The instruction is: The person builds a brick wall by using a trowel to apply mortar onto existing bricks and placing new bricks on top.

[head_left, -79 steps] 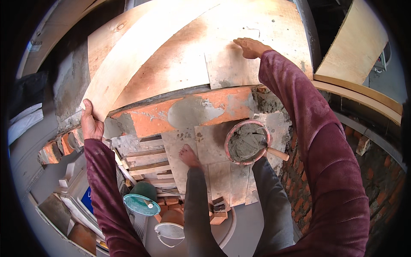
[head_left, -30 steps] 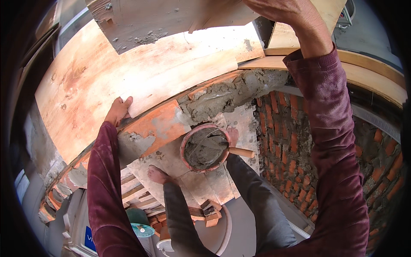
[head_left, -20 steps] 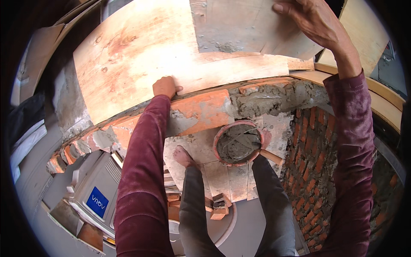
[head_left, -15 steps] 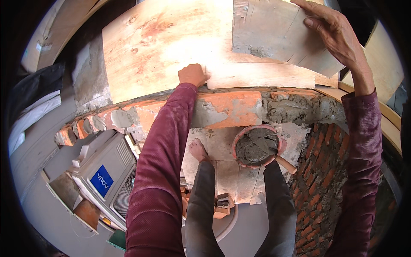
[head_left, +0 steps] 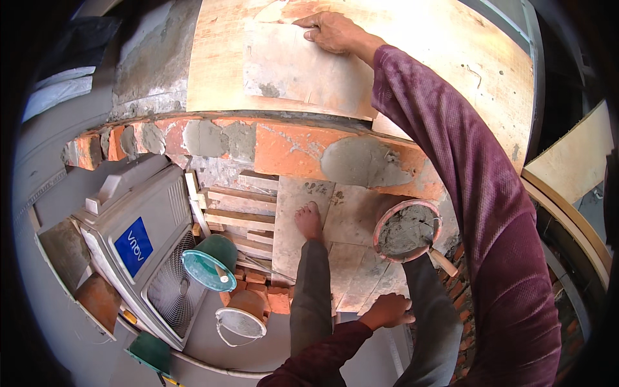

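My right hand [head_left: 332,32] reaches across to the far side, its fingers and thumb at the upper edge of a small greyish plywood piece [head_left: 303,71] with a mortar smear. That piece lies over larger pale plywood sheets [head_left: 490,71] behind the curved brick wall [head_left: 290,149]. Low down, beside my right leg, my left hand [head_left: 387,311] is curled closed, and I see nothing in it. A round bucket of grey mortar [head_left: 406,229] stands below the wall, in front of my right leg. Out of it sticks the wooden handle [head_left: 443,263] of a tool, its head hidden.
On the left stands an air-conditioner outdoor unit [head_left: 138,242] beside a green bucket [head_left: 211,261] and an orange bucket [head_left: 242,316]. Loose bricks [head_left: 278,300] and stacked wooden strips [head_left: 238,219] lie near my bare foot. Wet mortar [head_left: 364,161] coats part of the wall.
The small plywood piece has shifted left with my right hand. My left hand has left the large sheet and come down beside my leg. The view has turned, bringing two more buckets into sight.
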### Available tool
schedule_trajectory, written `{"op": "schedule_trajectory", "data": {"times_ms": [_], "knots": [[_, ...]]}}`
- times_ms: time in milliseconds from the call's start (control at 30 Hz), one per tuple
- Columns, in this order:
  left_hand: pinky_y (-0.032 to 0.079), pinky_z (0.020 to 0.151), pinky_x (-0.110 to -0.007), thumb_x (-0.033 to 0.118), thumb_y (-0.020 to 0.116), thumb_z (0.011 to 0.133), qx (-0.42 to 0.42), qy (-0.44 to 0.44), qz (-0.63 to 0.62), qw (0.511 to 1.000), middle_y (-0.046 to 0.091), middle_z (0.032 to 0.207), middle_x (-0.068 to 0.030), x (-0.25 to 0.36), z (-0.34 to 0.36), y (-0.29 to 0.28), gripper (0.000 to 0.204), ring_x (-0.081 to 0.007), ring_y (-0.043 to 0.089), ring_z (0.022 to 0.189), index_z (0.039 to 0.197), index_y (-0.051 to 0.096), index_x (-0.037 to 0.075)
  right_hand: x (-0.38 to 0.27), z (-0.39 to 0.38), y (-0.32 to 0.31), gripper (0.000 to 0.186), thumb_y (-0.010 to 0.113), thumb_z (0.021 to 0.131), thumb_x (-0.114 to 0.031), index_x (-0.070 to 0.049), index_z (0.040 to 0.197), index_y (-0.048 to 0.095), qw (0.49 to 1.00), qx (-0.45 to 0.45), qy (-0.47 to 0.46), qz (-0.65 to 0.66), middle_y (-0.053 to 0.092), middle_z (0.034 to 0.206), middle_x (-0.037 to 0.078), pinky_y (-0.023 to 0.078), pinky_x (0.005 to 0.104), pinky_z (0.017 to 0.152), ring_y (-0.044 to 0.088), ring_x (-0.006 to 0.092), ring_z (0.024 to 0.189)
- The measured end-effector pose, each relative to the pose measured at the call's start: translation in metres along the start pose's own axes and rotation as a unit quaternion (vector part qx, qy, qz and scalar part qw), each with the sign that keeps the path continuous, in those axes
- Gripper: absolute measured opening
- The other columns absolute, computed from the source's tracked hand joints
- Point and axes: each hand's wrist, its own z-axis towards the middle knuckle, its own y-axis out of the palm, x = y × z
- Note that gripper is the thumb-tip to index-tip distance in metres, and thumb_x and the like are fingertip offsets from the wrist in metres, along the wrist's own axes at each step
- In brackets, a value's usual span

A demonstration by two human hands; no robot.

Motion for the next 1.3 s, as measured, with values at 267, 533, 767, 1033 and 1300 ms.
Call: {"op": "schedule_trajectory", "data": {"times_ms": [267,533,767,1033,1300], "knots": [[0.049,0.083,-0.043,0.042,0.059,0.092,0.147,0.065,-0.119,0.98,0.066,0.105,-0.0166,-0.02,-0.009,-0.014,0.042,-0.0346,0.063,0.099,0.106,0.062,0.003,0.014,0.02,0.09,0.07,0.067,0.089,-0.028,-0.024,0.151,0.034,0.962,-0.12,-0.009,-0.245,0.043,0.147,0.008,0.035,0.0466,0.115,0.043,0.0315,0.134],[0.05,0.082,-0.04,0.039,0.059,0.095,-0.005,0.151,-0.206,0.967,0.068,0.099,-0.0172,-0.018,-0.006,-0.029,0.04,-0.031,0.067,0.096,0.107,0.059,0.001,0.042,-0.023,0.02,0.068,0.063,0.092,-0.025,-0.015,0.151,0.031,0.911,-0.146,-0.049,-0.384,0.019,0.161,0.007,0.019,0.0411,0.123,0.016,0.0309,0.148],[0.049,0.075,-0.039,0.061,0.059,0.086,-0.122,0.045,-0.014,0.991,0.067,0.086,-0.0171,-0.052,-0.016,0.007,0.062,-0.029,0.065,0.083,0.093,0.067,0.0,-0.076,-0.336,-0.046,0.027,0.051,0.098,-0.023,-0.002,0.095,0.068,0.981,0.024,0.014,0.192,0.064,0.072,0.008,0.052,0.0367,0.06,0.061,0.0185,0.063],[0.048,0.068,-0.042,0.056,0.06,0.086,-0.194,0.006,0.029,0.98,0.064,0.07,-0.0157,-0.034,0.005,0.029,0.055,-0.0306,0.064,0.07,0.079,0.068,0.002,0.126,-0.575,0.088,0.055,0.067,0.084,-0.045,-0.002,0.118,0.06,0.863,-0.231,0.386,-0.232,0.068,0.104,0.021,0.047,0.0484,0.092,0.063,0.0396,0.104],[0.048,0.067,-0.044,0.055,0.06,0.084,-0.204,-0.011,0.13,0.97,0.064,0.07,-0.0168,-0.045,0.021,0.096,0.054,-0.0345,0.064,0.07,0.074,0.065,0.002,0.102,-0.609,0.153,0.041,0.057,0.092,-0.03,-0.005,0.123,0.048,0.886,-0.216,0.401,-0.085,0.065,0.103,0.023,0.05,0.049,0.083,0.065,0.038,0.097]]}}
